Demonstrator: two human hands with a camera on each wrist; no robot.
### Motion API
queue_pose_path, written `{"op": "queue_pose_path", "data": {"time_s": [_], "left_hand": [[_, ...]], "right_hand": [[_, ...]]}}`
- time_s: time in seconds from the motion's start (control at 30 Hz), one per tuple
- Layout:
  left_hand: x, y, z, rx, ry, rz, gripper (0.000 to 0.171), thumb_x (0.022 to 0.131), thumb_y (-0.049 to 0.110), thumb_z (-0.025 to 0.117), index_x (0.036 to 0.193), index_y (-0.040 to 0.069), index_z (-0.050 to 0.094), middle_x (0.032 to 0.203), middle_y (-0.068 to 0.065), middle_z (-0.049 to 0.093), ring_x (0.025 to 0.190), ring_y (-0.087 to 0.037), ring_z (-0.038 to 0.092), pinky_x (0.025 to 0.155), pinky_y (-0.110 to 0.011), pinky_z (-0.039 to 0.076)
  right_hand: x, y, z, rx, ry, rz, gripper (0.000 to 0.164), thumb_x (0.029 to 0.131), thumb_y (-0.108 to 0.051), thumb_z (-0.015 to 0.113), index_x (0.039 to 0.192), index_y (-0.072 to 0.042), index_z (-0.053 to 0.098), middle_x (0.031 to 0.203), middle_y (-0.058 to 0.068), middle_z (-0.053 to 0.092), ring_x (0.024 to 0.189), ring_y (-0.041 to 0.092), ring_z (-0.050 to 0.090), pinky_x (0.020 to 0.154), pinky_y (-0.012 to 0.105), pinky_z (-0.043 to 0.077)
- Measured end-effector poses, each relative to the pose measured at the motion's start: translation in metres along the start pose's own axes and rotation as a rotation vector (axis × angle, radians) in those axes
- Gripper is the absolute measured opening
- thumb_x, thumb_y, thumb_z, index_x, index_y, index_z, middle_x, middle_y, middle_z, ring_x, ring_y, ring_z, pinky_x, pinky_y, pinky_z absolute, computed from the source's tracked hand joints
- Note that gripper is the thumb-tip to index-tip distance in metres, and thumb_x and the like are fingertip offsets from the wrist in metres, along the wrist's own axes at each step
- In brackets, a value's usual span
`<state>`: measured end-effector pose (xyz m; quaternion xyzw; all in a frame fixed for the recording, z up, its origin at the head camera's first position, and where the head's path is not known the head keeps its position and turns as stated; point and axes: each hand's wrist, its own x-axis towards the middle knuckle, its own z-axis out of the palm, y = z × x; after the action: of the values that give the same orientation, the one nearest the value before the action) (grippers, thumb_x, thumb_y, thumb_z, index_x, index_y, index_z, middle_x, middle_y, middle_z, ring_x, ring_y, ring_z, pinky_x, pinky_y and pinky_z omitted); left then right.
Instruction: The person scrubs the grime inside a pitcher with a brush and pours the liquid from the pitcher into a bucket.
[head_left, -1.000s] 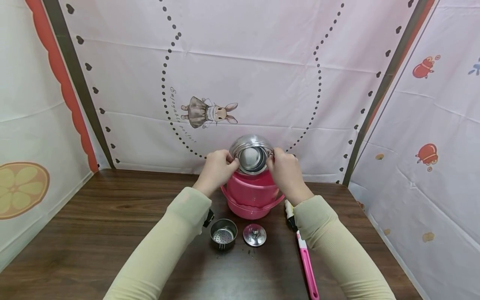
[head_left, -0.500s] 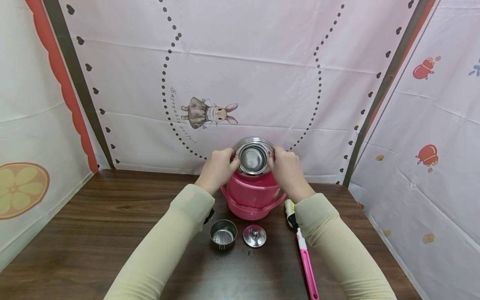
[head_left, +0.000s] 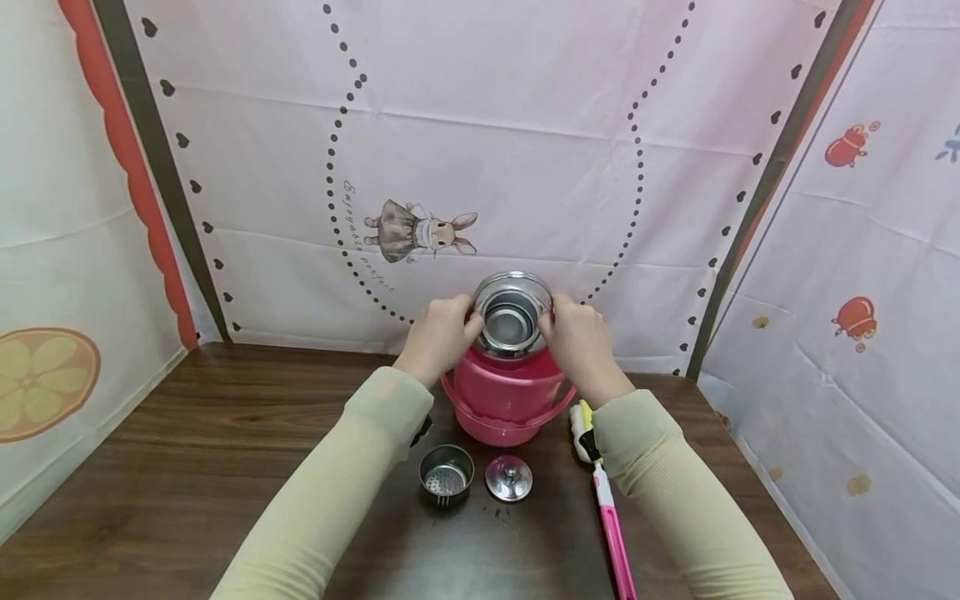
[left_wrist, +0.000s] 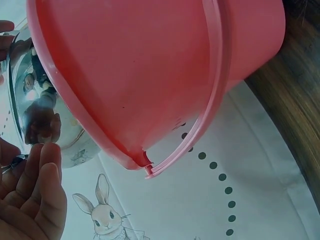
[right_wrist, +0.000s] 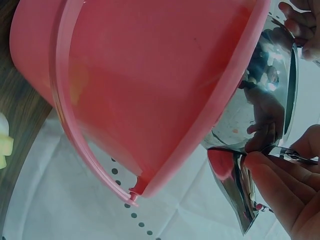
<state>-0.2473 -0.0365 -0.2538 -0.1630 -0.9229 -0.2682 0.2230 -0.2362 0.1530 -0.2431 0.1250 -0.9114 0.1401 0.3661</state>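
Observation:
Both hands hold a shiny metal teapot (head_left: 510, 325) over the mouth of a pink bucket (head_left: 498, 392), its round opening toward the head camera. The left hand (head_left: 441, 337) grips the teapot's left side, and the right hand (head_left: 581, 343) grips its right side. Seen from the right wrist, thumb and fingers pinch a small metal fitting (right_wrist: 280, 152) beside the pointed spout (right_wrist: 235, 185). In the left wrist view, fingers curl at another dark fitting (left_wrist: 17, 160) on the polished wall. A perforated strainer basket (head_left: 447, 477) and a knobbed lid (head_left: 509, 478) lie in front of the bucket.
A pink-handled brush (head_left: 615, 533) with a white and yellow head lies right of the bucket, partly beneath the right sleeve. Small dark specks lie near the lid on the wooden table (head_left: 300, 417). A printed cloth (head_left: 570, 183) hangs close behind the bucket.
The teapot has turned from tipped toward the person to more level, so its inside and bottom show more fully. Both hands keep their grip with a slight shift.

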Motion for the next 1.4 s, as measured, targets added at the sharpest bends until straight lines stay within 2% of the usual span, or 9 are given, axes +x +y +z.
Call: {"op": "queue_pose_path", "data": {"time_s": [0.73,1.07,1.4], "left_hand": [[0.004,0.001,-0.001,0.015,0.042,0.004,0.015,0.092,0.019,0.051,0.082,0.009,0.056,0.075,-0.008,0.060,0.068,-0.024,0.056,0.062,-0.037,0.047],[0.007,0.003,-0.004,0.016,0.106,0.044,0.013,0.090,0.017,0.052,0.085,0.007,0.058,0.079,-0.011,0.062,0.070,-0.028,0.059,0.063,-0.042,0.048],[0.009,0.005,-0.011,0.026,0.124,0.073,0.013,0.091,0.017,0.052,0.089,0.006,0.058,0.084,-0.011,0.064,0.074,-0.028,0.062,0.066,-0.042,0.050]], "right_hand": [[0.004,0.002,-0.004,-0.008,0.027,-0.037,0.016,0.084,-0.005,0.053,0.068,-0.004,0.051,0.058,0.017,0.057,0.056,0.041,0.060,0.052,0.050,0.046],[0.007,0.001,-0.009,-0.011,0.032,-0.045,0.017,0.085,-0.007,0.053,0.068,-0.004,0.051,0.058,0.018,0.057,0.057,0.040,0.060,0.052,0.050,0.046],[0.013,-0.001,-0.015,-0.016,0.011,-0.040,0.016,0.086,-0.008,0.053,0.071,-0.004,0.052,0.059,0.017,0.056,0.059,0.040,0.061,0.054,0.051,0.047]]}}
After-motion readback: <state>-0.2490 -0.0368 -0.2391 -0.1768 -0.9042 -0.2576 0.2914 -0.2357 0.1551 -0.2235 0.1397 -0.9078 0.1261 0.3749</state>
